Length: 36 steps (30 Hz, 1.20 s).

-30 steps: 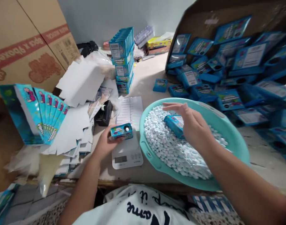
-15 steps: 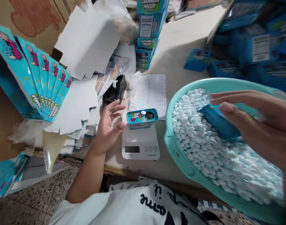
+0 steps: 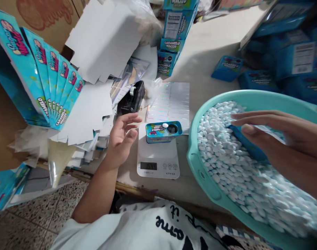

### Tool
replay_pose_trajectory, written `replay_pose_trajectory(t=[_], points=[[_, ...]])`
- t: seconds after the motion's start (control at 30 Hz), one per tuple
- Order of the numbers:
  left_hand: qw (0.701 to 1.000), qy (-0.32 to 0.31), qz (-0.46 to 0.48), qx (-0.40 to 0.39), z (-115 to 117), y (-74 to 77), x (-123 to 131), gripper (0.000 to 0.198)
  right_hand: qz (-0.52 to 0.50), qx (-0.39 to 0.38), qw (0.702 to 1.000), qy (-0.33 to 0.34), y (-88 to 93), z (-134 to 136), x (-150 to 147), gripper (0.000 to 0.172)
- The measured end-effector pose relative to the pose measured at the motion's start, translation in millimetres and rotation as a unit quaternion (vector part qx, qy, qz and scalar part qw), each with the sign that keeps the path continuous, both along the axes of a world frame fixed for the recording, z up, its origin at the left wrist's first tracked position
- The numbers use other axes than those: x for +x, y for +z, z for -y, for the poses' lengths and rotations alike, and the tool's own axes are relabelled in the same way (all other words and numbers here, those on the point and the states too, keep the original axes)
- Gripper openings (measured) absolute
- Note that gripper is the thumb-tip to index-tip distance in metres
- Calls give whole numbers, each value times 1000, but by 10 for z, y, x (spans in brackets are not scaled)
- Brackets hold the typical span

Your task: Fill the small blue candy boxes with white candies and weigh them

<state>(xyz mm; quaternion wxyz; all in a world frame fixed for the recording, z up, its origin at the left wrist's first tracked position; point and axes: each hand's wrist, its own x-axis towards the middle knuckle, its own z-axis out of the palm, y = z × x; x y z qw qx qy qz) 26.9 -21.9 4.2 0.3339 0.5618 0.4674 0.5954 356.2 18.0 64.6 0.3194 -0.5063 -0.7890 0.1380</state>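
On the white scale (image 3: 158, 152) stands a small blue box (image 3: 161, 133), its round hole dark and one white candy lying on its top. My left hand (image 3: 122, 139) is just left of the box, fingers apart, touching nothing. Over the teal tub (image 3: 196, 163) of white candies (image 3: 221, 139) is my right hand (image 3: 280, 135), its fingers stretched out and thumb apart. Beneath that hand a blue box (image 3: 248, 144) lies among the candies, partly hidden by the fingers. The scale display is lit, its digits hard to read.
Blue boxes (image 3: 174, 43) are stacked behind a silvery label sheet (image 3: 171, 100). A black tape dispenser (image 3: 134, 99) stands beside white card sheets (image 3: 106, 45). Tall blue cartons (image 3: 23, 73) lean at the left. More blue boxes (image 3: 291, 62) pile up at the back right.
The view has shifted, so the scale and tub appear slightly further right. The scale display shows different digits. Both hands remain open in nearly the same places.
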Motion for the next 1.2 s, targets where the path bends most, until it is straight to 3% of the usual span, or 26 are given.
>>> replay_pose_trajectory(t=[0.17,0.27,0.43,0.53,0.67,0.77,0.93,1.1,1.2], points=[[998,-45,-34,-25,38,21,21,49,7,-27,999,-20,38,17,-23,19],[992,-82,-95,-29,56,-14,50,66,1,-66,998,-24,71,1,-49,27],[970,-20,-228,79,28,-64,155,87,-6,-98,995,-31,119,-32,-90,35],[935,17,-329,133,-8,53,278,79,-3,-119,993,-24,134,-34,-111,40],[892,7,-434,129,-33,261,492,53,2,-131,991,-1,143,-44,-119,46],[902,50,-411,126,-30,284,591,53,4,-139,990,1,182,-48,-108,49],[920,107,-358,114,-10,170,533,50,18,-153,988,-14,257,-25,-75,53],[930,80,-331,142,-14,95,447,25,27,-136,990,-5,230,-23,-42,54],[930,72,-336,132,-19,56,486,26,35,-129,991,-1,198,-39,-29,54]])
